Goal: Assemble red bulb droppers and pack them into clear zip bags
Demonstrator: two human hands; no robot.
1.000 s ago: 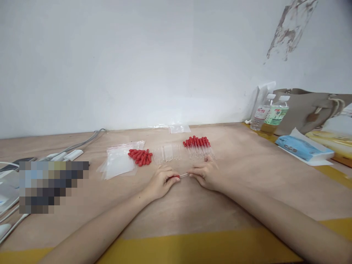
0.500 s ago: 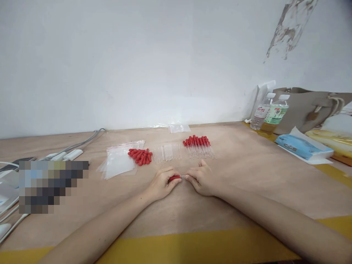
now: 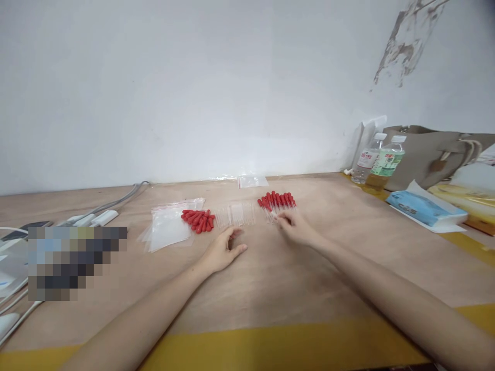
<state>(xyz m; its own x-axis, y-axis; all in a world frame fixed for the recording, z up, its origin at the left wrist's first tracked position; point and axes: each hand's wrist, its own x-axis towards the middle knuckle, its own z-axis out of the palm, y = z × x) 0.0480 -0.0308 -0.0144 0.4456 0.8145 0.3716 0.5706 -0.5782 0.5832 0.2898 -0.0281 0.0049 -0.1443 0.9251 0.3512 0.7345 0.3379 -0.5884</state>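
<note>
My right hand (image 3: 296,228) is closed in a pinch on the thin end of a red-bulbed dropper (image 3: 269,209), at the near side of a row of assembled droppers (image 3: 284,198). These lie side by side with their red bulbs toward the wall; my fingers cover part of the row. My left hand (image 3: 223,250) rests on the table with thumb and fingers apart, holding nothing. Just beyond it lie thin clear glass tubes (image 3: 236,214). To their left is a pile of loose red rubber bulbs (image 3: 199,220), partly over clear zip bags (image 3: 170,226).
Cables (image 3: 126,195) and white plugs (image 3: 104,218) lie at the left, beside a blurred-out area. At the right stand two bottles (image 3: 388,164), a grey handbag (image 3: 421,154) and a blue tissue pack (image 3: 425,206). Another small bag (image 3: 253,181) lies by the wall.
My left hand has let go of the dropper's red bulb and opened, shifting slightly left. The right hand has carried the dropper away from me to the row of assembled ones.
</note>
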